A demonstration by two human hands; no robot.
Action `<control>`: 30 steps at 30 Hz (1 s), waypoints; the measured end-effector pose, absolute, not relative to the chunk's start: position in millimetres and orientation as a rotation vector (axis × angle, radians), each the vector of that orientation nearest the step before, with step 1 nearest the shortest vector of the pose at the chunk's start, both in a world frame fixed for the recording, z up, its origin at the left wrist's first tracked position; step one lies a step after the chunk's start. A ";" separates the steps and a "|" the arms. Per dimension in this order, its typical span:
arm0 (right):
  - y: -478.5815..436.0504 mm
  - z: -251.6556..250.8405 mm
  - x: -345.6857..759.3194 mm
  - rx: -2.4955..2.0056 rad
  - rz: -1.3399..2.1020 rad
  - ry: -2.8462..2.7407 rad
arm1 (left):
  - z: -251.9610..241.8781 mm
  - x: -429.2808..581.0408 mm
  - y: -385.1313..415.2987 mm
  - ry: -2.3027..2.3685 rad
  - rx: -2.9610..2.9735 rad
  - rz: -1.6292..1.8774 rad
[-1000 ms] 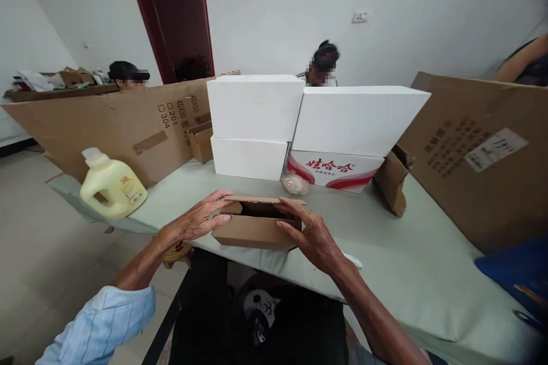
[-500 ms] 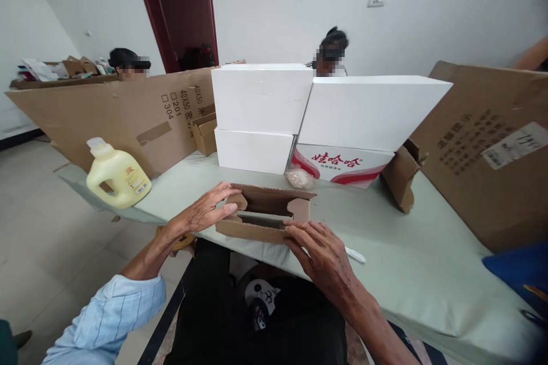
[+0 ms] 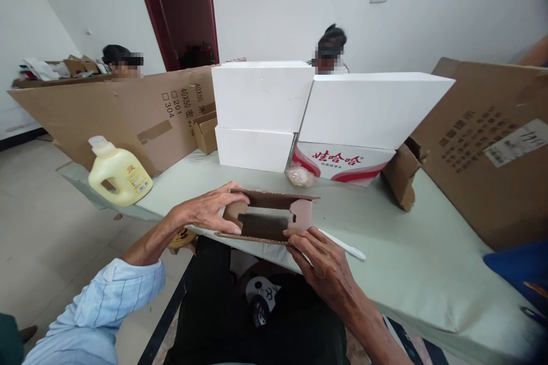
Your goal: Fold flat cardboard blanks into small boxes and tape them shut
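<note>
A small brown cardboard box (image 3: 274, 199) sits at the table's near edge, its open side facing me and pale green tablecloth showing through it. My left hand (image 3: 214, 209) grips its left end, fingers at the far wall and thumb by the near wall. At the near right corner, my right hand (image 3: 319, 254) pinches the near wall, fingertips over the edge and thumb outside. A white stick-like tool (image 3: 349, 248) lies just right of the box, partly hidden behind my right hand. Beyond the box rests a clear crumpled plastic bundle (image 3: 299, 175).
White boxes (image 3: 261, 97) stand stacked at the back, beside a red-and-white printed carton (image 3: 342, 162). A yellow jug (image 3: 120, 174) is at the left. Large cardboard panels (image 3: 483, 142) flank both sides. Two people (image 3: 331, 48) sit beyond. A blue object (image 3: 518, 274) lies at right.
The box has tilted so that more of its inside and the cloth through it show. My left thumb has moved down toward the near wall. More of the white tool is visible.
</note>
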State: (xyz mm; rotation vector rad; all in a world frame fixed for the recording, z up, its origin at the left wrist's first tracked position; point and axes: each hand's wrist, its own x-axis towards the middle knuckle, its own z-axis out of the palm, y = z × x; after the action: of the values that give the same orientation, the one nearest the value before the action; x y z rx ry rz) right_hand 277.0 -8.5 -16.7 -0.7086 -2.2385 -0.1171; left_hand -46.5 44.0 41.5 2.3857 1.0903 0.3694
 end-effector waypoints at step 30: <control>8.2 -9.2 300.7 -0.828 -0.103 -2.304 | -4.4 -64.8 28.3 1.170 2.204 0.752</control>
State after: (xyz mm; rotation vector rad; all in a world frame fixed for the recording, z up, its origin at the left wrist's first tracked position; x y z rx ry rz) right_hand 300.7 8.2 -9.2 -0.8284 -2.3044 -0.1034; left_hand -64.8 28.3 -4.4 2.2045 1.1698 0.7518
